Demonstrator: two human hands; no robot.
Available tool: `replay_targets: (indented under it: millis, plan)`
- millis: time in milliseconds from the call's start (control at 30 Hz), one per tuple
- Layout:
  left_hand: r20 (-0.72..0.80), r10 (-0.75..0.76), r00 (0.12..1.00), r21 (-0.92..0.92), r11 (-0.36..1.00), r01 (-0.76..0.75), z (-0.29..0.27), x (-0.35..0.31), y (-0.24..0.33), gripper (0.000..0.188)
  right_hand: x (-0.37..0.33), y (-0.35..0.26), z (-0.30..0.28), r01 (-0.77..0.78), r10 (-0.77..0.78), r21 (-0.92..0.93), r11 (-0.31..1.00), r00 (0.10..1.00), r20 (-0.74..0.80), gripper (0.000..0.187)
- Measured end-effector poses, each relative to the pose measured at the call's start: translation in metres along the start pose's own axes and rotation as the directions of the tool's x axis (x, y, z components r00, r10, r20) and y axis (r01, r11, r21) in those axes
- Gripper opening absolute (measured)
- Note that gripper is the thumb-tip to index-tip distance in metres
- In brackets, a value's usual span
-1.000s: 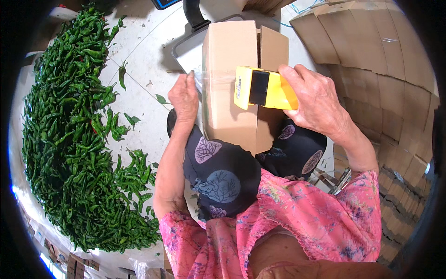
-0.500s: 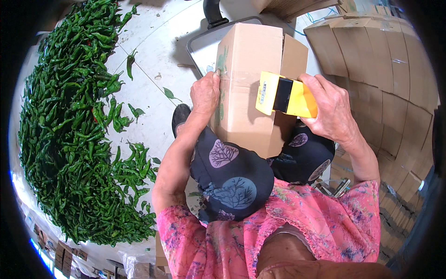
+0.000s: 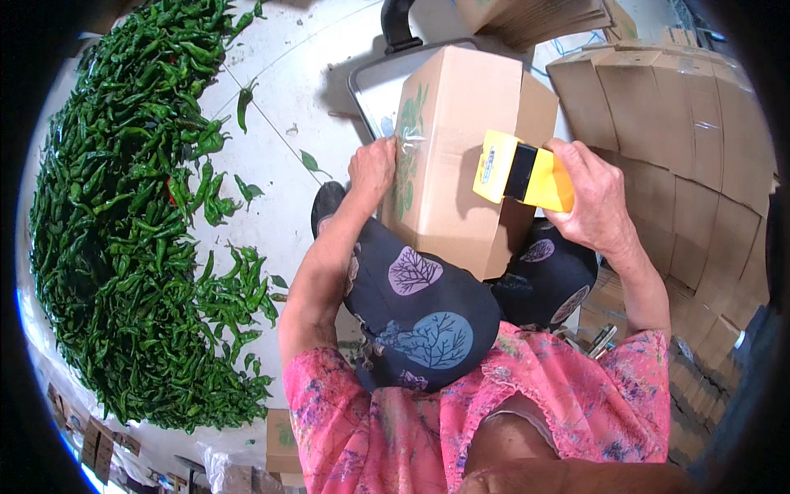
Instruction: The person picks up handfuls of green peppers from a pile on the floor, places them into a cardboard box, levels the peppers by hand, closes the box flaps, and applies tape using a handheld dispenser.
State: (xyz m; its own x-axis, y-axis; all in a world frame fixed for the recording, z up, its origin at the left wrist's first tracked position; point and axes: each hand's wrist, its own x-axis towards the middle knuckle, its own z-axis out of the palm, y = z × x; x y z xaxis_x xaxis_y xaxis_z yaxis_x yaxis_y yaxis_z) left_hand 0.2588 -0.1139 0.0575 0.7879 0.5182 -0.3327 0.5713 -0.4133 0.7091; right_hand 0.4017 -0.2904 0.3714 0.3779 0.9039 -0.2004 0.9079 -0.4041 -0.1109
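Observation:
A closed cardboard box (image 3: 465, 140) with green print on its left side stands between my knees. My right hand (image 3: 601, 198) grips a yellow and black packing tape dispenser (image 3: 535, 174), held over the right part of the box top. The dispenser's front end is above the cardboard; whether it touches, I cannot tell. My left hand (image 3: 374, 171) is closed, its curled fingers pressed against the left side of the box near the upper edge. Those fingertips are partly hidden. A shiny strip of clear tape (image 3: 411, 138) shows on the box side next to this hand.
A large heap of green peppers (image 3: 132, 239) covers the floor at the left, with a few loose ones beside it. Under the box's far end is a metal scale platform (image 3: 370, 89) with a dark post (image 3: 397, 20). Stacked flattened cartons (image 3: 658, 115) fill the right.
The view has shifted slightly, so everything sits a little farther right. My left hand has slid a little down the box's left side. The tape dispenser stays over the box top.

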Motion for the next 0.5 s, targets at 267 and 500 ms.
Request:
replay_targets:
  millis: [267,500]
  plan:
    - [-0.319,0.164,0.934,-0.262,0.931,-0.253,0.009,0.031,0.011,0.026,0.002,0.012,0.003,0.031,-0.029,0.059,0.998,0.999,-0.042,0.063]
    - [-0.544,0.380,0.748,-0.197,0.809,-0.554,-0.062,0.053,0.091,0.030,-0.007,0.026,0.004,0.081,-0.059,0.141,0.987,0.986,-0.156,0.065]
